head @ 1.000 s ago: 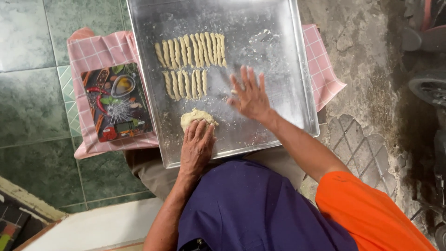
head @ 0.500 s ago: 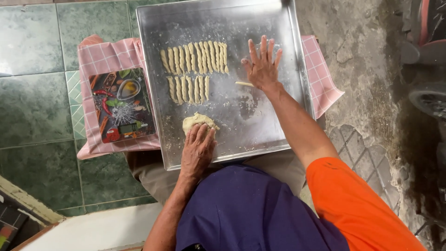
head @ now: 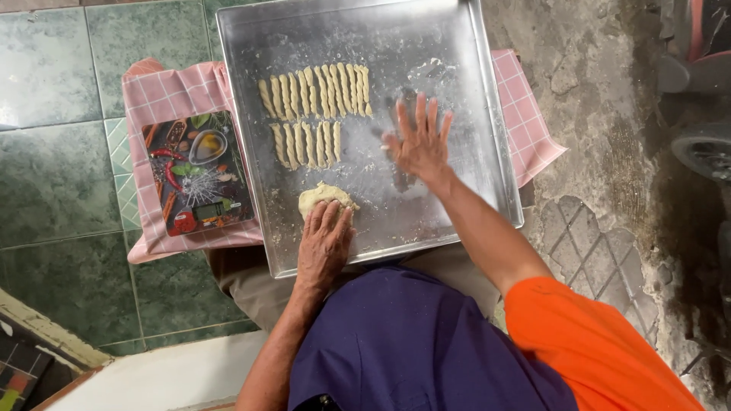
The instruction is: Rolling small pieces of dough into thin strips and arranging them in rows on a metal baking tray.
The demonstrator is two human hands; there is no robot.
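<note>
Home floor-level cooking spot: green tiled floor (head: 53, 183), rough concrete (head: 609, 114), metal baking tray (head: 457, 46) w/ dough sticks (head: 316, 91).

On the tray (head: 457, 46): two rows of dough sticks (head: 314, 91), one behind the other. Nearer the body, a dough lump (head: 324, 198) under the left hand (head: 324, 247). Right of the sticks, the right hand (head: 419, 144), flat. Left of the tray, a picture board (head: 196, 173) on a cloth (head: 164, 95).
</note>
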